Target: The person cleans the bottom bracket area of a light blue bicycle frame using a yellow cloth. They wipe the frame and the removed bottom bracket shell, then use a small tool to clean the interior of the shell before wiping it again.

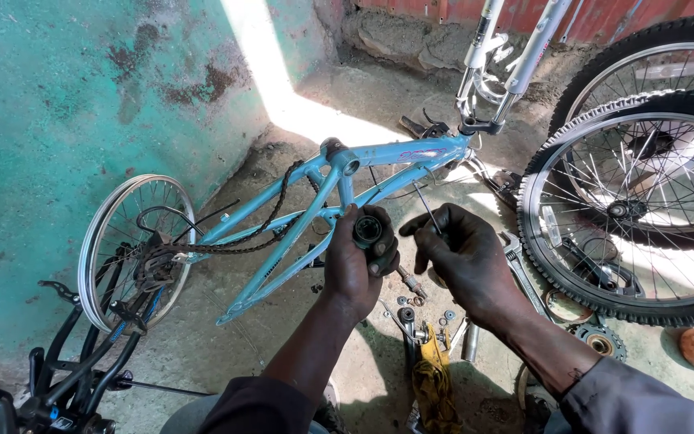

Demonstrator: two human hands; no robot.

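Greasy metal risks slipping: the dark cylindrical bearing part point(369, 231) is gripped by the left hand point(355, 261), a thin rod point(429, 210) pinched by the right hand point(463, 257) above scattered small parts point(421, 308).

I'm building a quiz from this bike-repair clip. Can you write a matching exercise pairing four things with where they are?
Things:
1. round black part
2. thin metal tool
3. light blue frame
4. knobby tyre wheel

Places:
A. lying upside down on the floor
B. right hand
C. left hand
D. far right, beside the hands

Pairs: 1-C, 2-B, 3-A, 4-D
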